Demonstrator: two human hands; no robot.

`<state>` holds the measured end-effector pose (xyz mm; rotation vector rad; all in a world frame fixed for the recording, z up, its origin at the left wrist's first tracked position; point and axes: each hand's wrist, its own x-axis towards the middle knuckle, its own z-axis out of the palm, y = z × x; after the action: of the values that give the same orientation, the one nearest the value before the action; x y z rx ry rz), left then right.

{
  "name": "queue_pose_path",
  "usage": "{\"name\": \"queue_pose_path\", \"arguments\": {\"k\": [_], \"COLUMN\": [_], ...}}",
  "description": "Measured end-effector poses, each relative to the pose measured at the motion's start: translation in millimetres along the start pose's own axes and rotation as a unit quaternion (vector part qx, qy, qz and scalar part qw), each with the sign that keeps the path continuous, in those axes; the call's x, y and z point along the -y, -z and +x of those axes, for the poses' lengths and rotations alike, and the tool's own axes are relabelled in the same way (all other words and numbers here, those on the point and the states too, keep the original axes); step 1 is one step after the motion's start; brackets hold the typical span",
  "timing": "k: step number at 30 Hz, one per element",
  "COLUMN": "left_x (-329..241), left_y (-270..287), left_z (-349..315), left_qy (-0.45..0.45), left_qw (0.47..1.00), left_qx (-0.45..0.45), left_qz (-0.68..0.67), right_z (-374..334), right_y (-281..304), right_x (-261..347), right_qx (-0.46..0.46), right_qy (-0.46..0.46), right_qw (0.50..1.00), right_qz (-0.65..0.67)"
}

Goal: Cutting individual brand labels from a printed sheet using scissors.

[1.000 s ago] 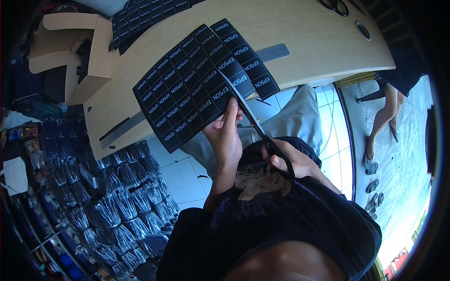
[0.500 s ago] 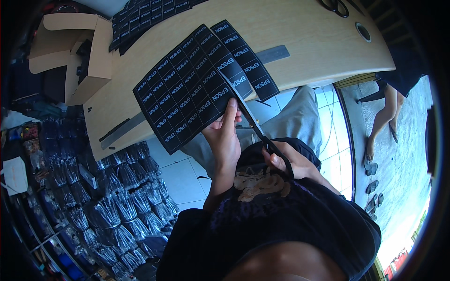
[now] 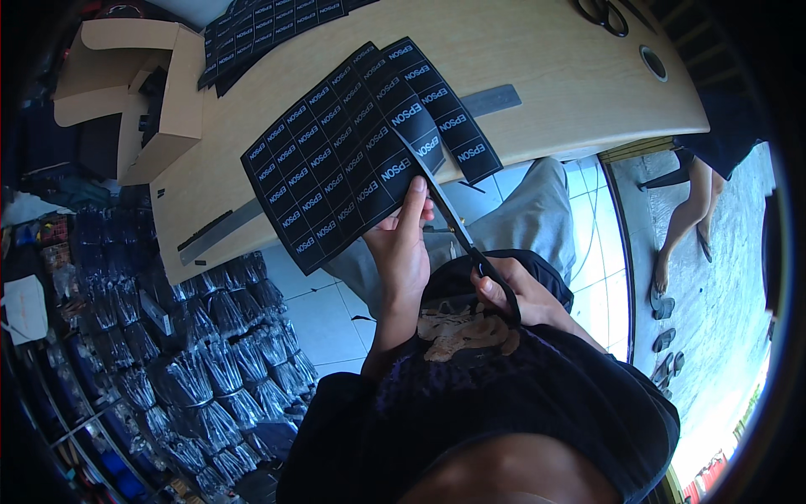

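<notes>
A black printed sheet [image 3: 323,160], marked off into rectangles, is held up over the near table edge by my left hand [image 3: 403,244]. The thumb lies on its face and the other fingers are behind it. My right hand [image 3: 520,294] is closed round the handles of a pair of black-handled scissors [image 3: 453,223]. The blades point up and left into the sheet, just beside my left thumb, along a line between printed rectangles. A partly cut strip [image 3: 428,143] curls on the right side of the blades. Behind it lies another black printed piece [image 3: 457,118], overlapping the table edge.
On the wooden table [image 3: 554,101] are a metal ruler [image 3: 491,100], a stack of black printed sheets [image 3: 269,34], an open cardboard box [image 3: 172,109] and another pair of scissors [image 3: 604,15]. Bundled plastic-wrapped items [image 3: 201,378] fill the left floor. Another person's legs [image 3: 693,202] show at right.
The scissor handles have drawn slightly closer together, and the blades have narrowed on the sheet. Both hands stay in nearly the same place, with the whole view shifted a little.
</notes>
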<state>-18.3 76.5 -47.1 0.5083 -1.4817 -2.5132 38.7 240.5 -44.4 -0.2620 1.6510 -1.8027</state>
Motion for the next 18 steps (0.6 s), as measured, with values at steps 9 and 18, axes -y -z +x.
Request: {"name": "queue_pose_path", "arguments": {"k": [9,18], "left_x": [0,-1], "left_y": [-2,-4], "left_z": [0,-2], "left_qy": [0.009,0.003], "left_qw": [1.0,1.0], "left_qx": [-0.001,0.007], "left_qz": [0.007,0.013], "right_z": [1,1], "right_y": [-4,-7], "right_x": [-11,-17], "right_qx": [-0.009,-0.027], "right_qy": [-0.003,-0.015], "right_qw": [1.0,0.999], "right_qz": [0.001,0.011]}}
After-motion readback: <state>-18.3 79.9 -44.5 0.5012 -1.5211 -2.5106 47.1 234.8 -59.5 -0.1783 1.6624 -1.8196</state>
